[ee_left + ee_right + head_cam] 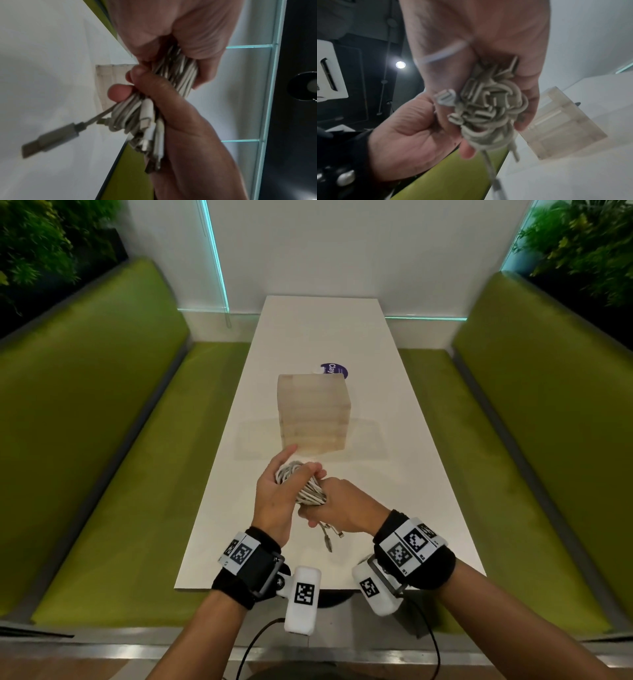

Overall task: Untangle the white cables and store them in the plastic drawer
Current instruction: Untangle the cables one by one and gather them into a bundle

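Observation:
A tangled bundle of white cables (308,491) is held above the near half of the white table (404,501) by both hands. My left hand (274,494) grips the far end of the bundle, its forefinger sticking out straight. My right hand (339,505) grips the near end. Several plugs (329,537) dangle below it. In the left wrist view the cables (178,75) run between the left hand (188,33) and the right hand (173,108), and a grey plug (51,138) hangs free. The translucent plastic drawer unit (313,414) stands just beyond the hands, with no drawer pulled out.
A round purple sticker (337,369) lies behind the drawer unit. Green benches run along the left (120,440) and right (531,440) of the narrow table. A white wall closes the far end, and plants (582,241) stand behind the benches.

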`<action>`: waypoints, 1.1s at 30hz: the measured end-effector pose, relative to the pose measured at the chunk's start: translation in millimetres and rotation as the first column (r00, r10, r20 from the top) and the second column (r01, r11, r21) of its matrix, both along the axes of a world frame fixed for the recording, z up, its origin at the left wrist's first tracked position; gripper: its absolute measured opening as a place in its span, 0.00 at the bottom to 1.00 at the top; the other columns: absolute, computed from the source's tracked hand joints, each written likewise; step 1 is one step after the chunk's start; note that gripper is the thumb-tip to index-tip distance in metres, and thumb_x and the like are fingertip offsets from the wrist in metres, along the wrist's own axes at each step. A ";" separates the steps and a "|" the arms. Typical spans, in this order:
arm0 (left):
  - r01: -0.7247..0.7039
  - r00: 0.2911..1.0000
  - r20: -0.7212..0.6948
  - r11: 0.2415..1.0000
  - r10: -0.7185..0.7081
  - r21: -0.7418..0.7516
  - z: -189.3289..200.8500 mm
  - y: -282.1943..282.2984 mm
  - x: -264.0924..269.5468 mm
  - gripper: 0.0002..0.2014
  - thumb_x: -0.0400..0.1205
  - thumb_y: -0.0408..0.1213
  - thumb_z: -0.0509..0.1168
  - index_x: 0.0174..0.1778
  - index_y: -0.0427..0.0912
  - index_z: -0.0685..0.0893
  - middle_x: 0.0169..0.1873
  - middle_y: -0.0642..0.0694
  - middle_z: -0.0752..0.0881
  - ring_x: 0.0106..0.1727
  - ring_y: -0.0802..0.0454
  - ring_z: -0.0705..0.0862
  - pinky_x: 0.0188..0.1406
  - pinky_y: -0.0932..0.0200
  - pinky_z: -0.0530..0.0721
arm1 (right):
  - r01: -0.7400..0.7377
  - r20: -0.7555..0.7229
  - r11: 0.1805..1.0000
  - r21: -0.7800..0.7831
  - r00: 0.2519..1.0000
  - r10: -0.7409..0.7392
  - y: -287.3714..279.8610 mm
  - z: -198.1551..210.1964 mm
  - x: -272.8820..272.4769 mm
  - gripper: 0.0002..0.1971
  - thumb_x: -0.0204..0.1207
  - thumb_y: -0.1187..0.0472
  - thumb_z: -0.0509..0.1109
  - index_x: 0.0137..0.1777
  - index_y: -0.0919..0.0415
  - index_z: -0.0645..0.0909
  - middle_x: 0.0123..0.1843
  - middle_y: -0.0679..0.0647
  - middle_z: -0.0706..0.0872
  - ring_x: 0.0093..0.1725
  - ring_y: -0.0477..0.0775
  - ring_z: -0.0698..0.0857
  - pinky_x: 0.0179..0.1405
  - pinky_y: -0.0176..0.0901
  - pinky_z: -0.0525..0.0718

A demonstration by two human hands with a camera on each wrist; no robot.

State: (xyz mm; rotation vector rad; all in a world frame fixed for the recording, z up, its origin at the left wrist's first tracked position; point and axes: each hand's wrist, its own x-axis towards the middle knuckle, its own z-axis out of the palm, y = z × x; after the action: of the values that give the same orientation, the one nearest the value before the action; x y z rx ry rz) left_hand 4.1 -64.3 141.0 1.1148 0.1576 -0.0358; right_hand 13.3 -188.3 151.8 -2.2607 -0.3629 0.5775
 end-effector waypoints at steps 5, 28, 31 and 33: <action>-0.033 0.999 0.011 0.999 0.033 -0.009 7.1 -5.7 -2.1 0.04 0.79 0.25 0.66 0.41 0.38 0.81 0.26 0.43 0.85 0.34 0.44 0.87 0.38 0.54 0.87 | -0.027 -0.135 0.986 0.162 0.990 0.050 -4.0 2.1 0.0 0.05 0.73 0.58 0.72 0.43 0.59 0.83 0.35 0.52 0.84 0.31 0.47 0.78 0.29 0.37 0.75; 0.038 0.989 0.123 0.939 -0.085 0.341 -15.6 15.1 -1.7 0.07 0.78 0.23 0.67 0.45 0.38 0.87 0.31 0.43 0.87 0.33 0.52 0.86 0.42 0.59 0.88 | 0.218 -0.075 0.920 0.326 0.976 -0.205 -44.2 12.5 11.7 0.08 0.72 0.60 0.75 0.43 0.65 0.83 0.30 0.53 0.86 0.28 0.49 0.81 0.23 0.39 0.74; 0.083 0.982 0.128 0.923 -0.140 0.376 -11.7 13.6 2.2 0.06 0.77 0.23 0.69 0.44 0.38 0.86 0.29 0.47 0.88 0.32 0.53 0.86 0.41 0.59 0.88 | 0.152 -0.101 0.941 0.304 0.987 -0.127 -39.8 3.1 6.6 0.05 0.72 0.62 0.74 0.42 0.64 0.85 0.31 0.49 0.88 0.31 0.49 0.83 0.32 0.47 0.77; 0.098 0.979 0.123 0.907 -0.161 0.409 -9.8 13.1 3.4 0.07 0.77 0.24 0.69 0.45 0.38 0.86 0.32 0.42 0.88 0.33 0.52 0.86 0.44 0.54 0.88 | 0.153 -0.127 0.931 0.332 0.985 -0.116 -36.1 -0.2 2.3 0.05 0.70 0.61 0.75 0.42 0.62 0.86 0.35 0.55 0.89 0.33 0.50 0.84 0.36 0.50 0.78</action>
State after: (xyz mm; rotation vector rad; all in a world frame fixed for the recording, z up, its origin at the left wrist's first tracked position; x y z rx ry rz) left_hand 7.5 -51.2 131.2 1.5339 -0.0538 -0.0367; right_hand 15.7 -224.4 151.6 -1.8957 -0.2318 0.5159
